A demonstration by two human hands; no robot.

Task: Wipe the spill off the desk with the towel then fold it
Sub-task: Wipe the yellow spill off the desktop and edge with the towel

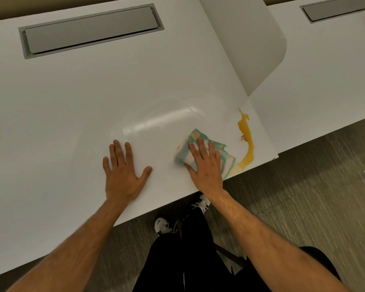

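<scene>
Pressing flat, the right hand (207, 167) has its fingers (200, 146) spread straight over the bunched striped towel (185, 152), which lies on the counter (72, 102) near its front edge. The left hand (122, 173) rests beside it, fingers apart, holding nothing. Wiping looks underway: the orange spill (248, 144) sits just right of the towel, so the next sweep should go rightward. A grey cable hatch (91, 30) lies well behind, and nothing blocks the path.

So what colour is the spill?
Orange-yellow spill, right of the towel; head view.
</scene>
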